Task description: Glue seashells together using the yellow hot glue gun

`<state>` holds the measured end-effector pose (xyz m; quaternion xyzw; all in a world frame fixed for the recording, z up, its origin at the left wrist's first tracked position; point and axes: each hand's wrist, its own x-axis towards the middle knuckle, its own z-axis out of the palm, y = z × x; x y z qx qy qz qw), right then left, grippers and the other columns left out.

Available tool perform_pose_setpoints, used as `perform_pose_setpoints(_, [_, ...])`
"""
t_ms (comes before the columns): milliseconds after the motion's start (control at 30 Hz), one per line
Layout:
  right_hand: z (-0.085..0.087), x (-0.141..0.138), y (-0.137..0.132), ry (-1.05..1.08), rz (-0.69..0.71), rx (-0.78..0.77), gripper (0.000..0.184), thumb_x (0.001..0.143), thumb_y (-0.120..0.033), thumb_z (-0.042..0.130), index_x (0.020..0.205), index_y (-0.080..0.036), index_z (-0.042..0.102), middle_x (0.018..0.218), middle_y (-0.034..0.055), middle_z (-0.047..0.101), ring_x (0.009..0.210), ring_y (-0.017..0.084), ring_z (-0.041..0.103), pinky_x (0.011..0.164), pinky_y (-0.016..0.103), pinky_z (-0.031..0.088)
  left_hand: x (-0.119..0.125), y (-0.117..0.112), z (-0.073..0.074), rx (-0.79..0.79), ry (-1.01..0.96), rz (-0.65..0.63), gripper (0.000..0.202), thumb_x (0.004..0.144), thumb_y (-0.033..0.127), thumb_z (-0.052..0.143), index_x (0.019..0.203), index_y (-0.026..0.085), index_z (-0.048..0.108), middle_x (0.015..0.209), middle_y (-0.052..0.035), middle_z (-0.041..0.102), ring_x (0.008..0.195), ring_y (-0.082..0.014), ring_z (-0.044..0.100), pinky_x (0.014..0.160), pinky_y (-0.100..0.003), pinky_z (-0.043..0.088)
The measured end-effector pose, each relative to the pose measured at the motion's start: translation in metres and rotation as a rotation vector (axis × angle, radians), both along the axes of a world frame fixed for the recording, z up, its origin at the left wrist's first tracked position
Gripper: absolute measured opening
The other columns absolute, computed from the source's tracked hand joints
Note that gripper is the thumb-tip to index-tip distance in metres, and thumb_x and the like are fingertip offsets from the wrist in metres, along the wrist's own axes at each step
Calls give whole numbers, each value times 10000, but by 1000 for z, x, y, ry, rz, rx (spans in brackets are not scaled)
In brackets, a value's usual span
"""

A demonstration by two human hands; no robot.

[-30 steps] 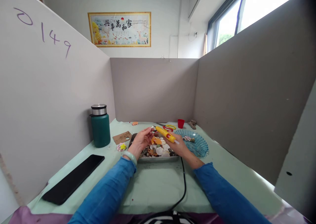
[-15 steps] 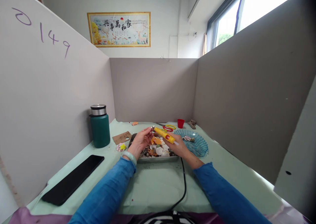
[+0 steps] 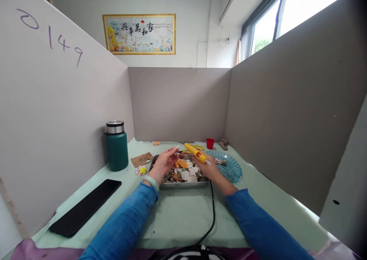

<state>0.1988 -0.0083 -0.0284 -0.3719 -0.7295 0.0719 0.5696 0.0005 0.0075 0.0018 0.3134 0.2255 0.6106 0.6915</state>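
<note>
Held in my right hand (image 3: 209, 169) is a yellow hot glue gun (image 3: 197, 153), with a pale glue stick poking out of its back end. The nozzle points up and to the left, a little apart from my left hand (image 3: 163, 164). Between the fingertips of that hand is a small pale, shiny piece (image 3: 178, 147), too small to name surely. Below both hands lies a metal tray (image 3: 183, 186) full of shells (image 3: 185, 175), white, brown and orange. Yellow-handled scissors (image 3: 197, 147) are partly hidden behind the glue gun.
On the left are a green flask (image 3: 117, 151), a black phone (image 3: 86, 206), a brown card (image 3: 142, 160) and a round shell-decorated piece (image 3: 141, 170). To the right, a blue plate (image 3: 233, 172) holds small pieces; a red cup (image 3: 210, 143) stands behind. A black cord (image 3: 213, 210) runs frontward.
My right hand has drawn the glue gun a little to the right, so its nozzle is now apart from the small piece. My left hand has stayed nearly in place.
</note>
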Motion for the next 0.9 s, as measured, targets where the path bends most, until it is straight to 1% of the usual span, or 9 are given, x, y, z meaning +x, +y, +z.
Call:
perform_pose_setpoints(100, [2, 0, -2, 13, 13, -1, 262, 844, -428, 561, 859, -181, 648, 772, 46, 655, 684, 183, 574, 638, 289, 468, 0, 1, -1, -10, 0, 1, 88, 762, 43, 690, 810, 105, 651, 737, -52, 695, 580, -73, 620, 616, -189, 550])
perform_pose_setpoints(233, [3, -3, -6, -68, 61, 2, 252, 858, -425, 553, 831, -189, 636, 722, 29, 623, 635, 169, 553, 613, 279, 451, 1, -1, 1, -18, 2, -8, 78, 772, 40, 678, 809, 104, 652, 719, -44, 690, 576, -74, 620, 616, -192, 549])
perform_pose_setpoints(367, [3, -4, -9, -89, 74, 9, 228, 860, -406, 550, 859, -192, 628, 741, 26, 630, 633, 165, 559, 591, 270, 439, 2, -3, 2, -11, 0, -18, 70, 793, 28, 645, 798, 96, 657, 712, -42, 684, 588, -75, 624, 621, -189, 545])
perform_pose_setpoints(533, [5, -4, -14, -170, 137, 23, 188, 877, -353, 531, 875, -191, 626, 776, 33, 647, 659, 163, 568, 611, 267, 434, 2, -2, 2, -12, -10, -18, 95, 784, 11, 645, 755, 101, 651, 671, -28, 659, 589, -75, 616, 624, -183, 539])
perform_pose_setpoints(633, [4, -5, -12, -136, 114, 27, 183, 871, -348, 543, 860, -183, 622, 764, 31, 641, 652, 160, 562, 611, 265, 433, 2, -1, 2, -14, -31, -8, 88, 795, 11, 634, 765, 90, 660, 686, -33, 665, 589, -71, 612, 625, -185, 537])
perform_pose_setpoints(767, [2, -5, -8, -67, 75, 32, 219, 864, -390, 559, 865, -180, 621, 737, 20, 621, 633, 156, 552, 599, 260, 433, 2, -1, 2, -4, -35, -18, 70, 796, 16, 637, 788, 76, 672, 726, -51, 684, 591, -72, 614, 629, -190, 540])
perform_pose_setpoints(900, [3, -5, -10, -96, 94, 33, 204, 866, -377, 555, 848, -182, 613, 730, 20, 619, 624, 154, 547, 580, 256, 423, 2, -2, 2, -2, -33, -23, 85, 809, 14, 619, 781, 74, 672, 704, -44, 679, 584, -71, 612, 622, -189, 538])
